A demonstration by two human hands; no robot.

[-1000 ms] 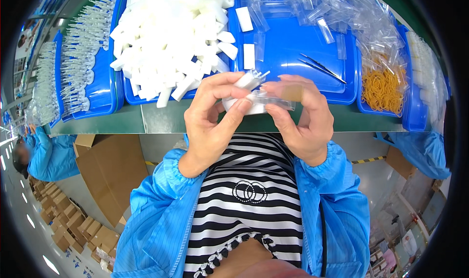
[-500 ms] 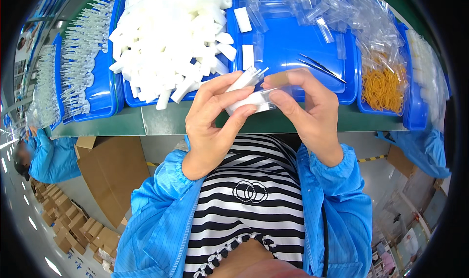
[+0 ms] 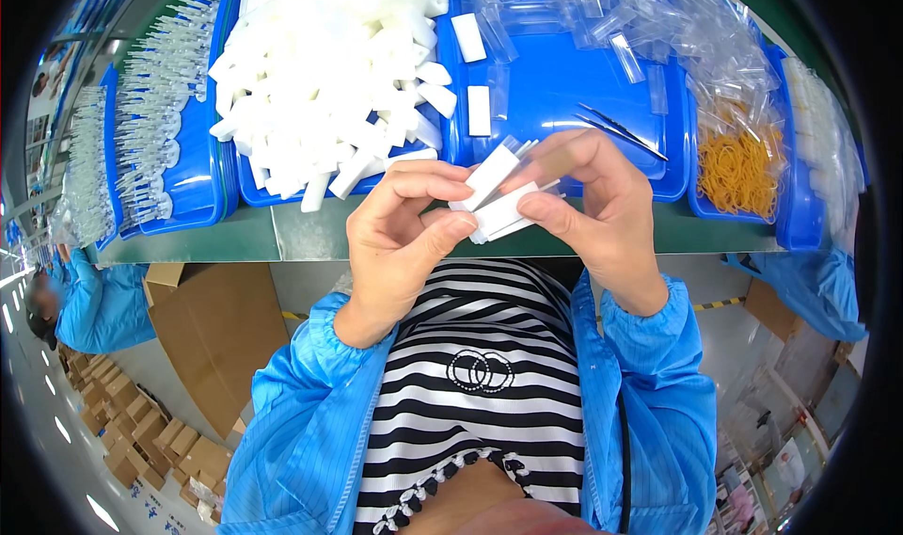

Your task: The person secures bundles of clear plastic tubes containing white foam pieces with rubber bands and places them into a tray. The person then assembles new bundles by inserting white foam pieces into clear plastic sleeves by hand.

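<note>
Spanning the far side of the scene, a green table [image 3: 310,231] is covered with blue trays, the middle right tray [image 3: 564,102] being set just beyond the hands. To its left, a heap of white blocks [image 3: 320,74] is piled up. Above the near table edge, between the heap and the tweezers [image 3: 621,132], two white pieces [image 3: 505,212] are held up side by side, tilted, by the left hand [image 3: 400,224] and the right hand [image 3: 607,215]. Their left ends are pinched between the left thumb and fingers; their right part is pinched by the right thumb, with the right fingers bent behind, where the exact contact cannot be told. The pieces would be judged very light, with a foam-like softness that could be dented by a hard squeeze, so they are best taken by their broad flat sides. Slim pale tips [image 3: 529,146] jut out at the far right end; these might be bent easily and are better left unpressed. Some clear film seems to be wrapped there, likely slippery. As for markings, a twin-ring emblem [image 3: 481,370] is worn on the striped shirt [image 3: 470,319]; no label or readable writing is shown on the pieces.
</note>
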